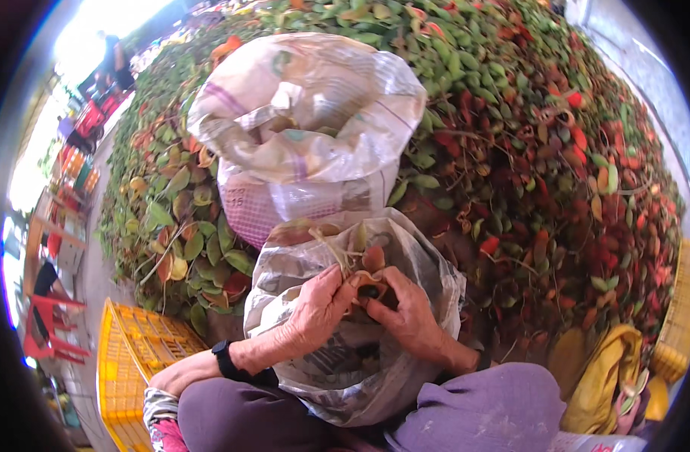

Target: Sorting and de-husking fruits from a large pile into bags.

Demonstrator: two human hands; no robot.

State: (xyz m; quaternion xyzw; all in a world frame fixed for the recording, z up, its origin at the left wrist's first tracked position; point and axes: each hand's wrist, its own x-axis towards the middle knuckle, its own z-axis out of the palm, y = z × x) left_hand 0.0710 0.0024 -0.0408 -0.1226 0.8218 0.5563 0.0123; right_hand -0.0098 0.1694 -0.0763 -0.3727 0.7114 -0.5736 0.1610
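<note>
My left hand pinches a bunch of pale stems and one edge of an orange-brown seed pod. The pod is split open, and a dark seed shows inside. On its other side my right hand holds the pod, its thumb by the opening. A second, reddish pod sticks up just behind the fingers. Both hands are above a whitish woven plastic sack standing between my knees. Behind it stands a larger white woven sack, its mouth wide and rolled back; its contents are mostly hidden.
A large heap of green and red pods surrounds the sacks. A yellow plastic crate is at my left, another yellow crate at far right. Yellow cloth lies by my right knee. A red chair and people are at far left.
</note>
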